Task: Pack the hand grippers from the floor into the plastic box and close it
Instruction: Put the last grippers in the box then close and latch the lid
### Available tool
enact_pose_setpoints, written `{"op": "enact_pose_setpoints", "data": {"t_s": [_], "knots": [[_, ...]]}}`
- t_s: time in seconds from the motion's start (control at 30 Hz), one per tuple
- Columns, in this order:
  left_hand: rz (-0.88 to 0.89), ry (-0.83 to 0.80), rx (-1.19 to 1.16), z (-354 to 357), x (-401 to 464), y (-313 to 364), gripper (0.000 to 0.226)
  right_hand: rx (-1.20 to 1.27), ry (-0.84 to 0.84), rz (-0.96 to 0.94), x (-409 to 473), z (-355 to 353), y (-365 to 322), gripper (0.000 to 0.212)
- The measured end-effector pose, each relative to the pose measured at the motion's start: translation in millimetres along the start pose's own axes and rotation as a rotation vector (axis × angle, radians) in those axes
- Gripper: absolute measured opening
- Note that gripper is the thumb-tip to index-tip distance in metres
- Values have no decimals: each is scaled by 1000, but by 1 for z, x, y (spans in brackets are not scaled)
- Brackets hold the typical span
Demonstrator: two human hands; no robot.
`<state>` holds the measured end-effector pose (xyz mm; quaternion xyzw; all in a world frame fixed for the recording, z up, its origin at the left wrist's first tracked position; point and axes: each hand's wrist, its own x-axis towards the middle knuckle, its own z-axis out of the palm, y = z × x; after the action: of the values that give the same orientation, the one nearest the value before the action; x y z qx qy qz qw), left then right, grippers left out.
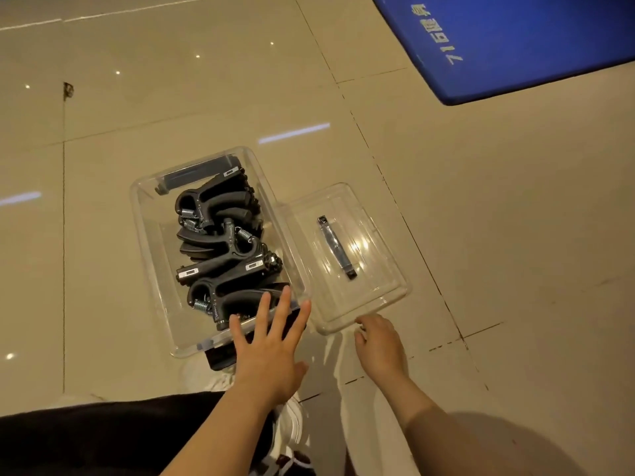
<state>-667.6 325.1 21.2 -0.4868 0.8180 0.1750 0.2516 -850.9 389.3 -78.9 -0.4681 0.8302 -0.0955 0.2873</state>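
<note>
A clear plastic box (pixel 147 242) stands open on the tiled floor, holding several black hand grippers (pixel 223 255) with metal springs. Its clear lid (pixel 371 255), with a dark handle (pixel 335 247), lies flat on the floor just right of the box. My left hand (pixel 271 345) is spread with straight fingers over the box's near right corner, fingertips above the nearest gripper. My right hand (pixel 378 341) has its fingers curled at the near corner of the lid and seems to pinch the lid's edge.
A blue mat (pixel 522 42) with white lettering lies at the far right. My dark trouser leg (pixel 103 438) and a white shoe (pixel 288 427) are at the bottom, right before the box. Glossy beige tiles surround everything.
</note>
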Motion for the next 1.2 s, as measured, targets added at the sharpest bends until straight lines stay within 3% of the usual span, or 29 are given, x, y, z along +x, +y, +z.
{"op": "enact_pose_setpoints", "data": {"t_s": [0.13, 0.43, 0.57, 0.7, 0.87, 1.0, 1.2], "knots": [[-26, -93, -91, -8, 7, 3, 87, -295, -96, -186, 20, 18, -11, 26], [-17, -191, -73, -16, 9, 4, 85, -567, -29, -97, -9, 18, 48, 32], [-21, -196, -42, -18, 7, 3, 89, -559, 10, -87, -36, 21, 57, 30], [-18, -215, -63, -19, 9, 2, 86, -427, 19, -193, -31, 29, 16, 28], [-28, -240, -72, -20, 10, 3, 79, -346, -14, -35, 15, 27, -30, 14], [-27, -234, -53, -19, 11, 2, 80, -444, -80, -34, 34, 29, -34, 24], [-14, -217, -23, -15, 12, 1, 82, -329, 17, 87, 25, 26, -25, 17]]}}
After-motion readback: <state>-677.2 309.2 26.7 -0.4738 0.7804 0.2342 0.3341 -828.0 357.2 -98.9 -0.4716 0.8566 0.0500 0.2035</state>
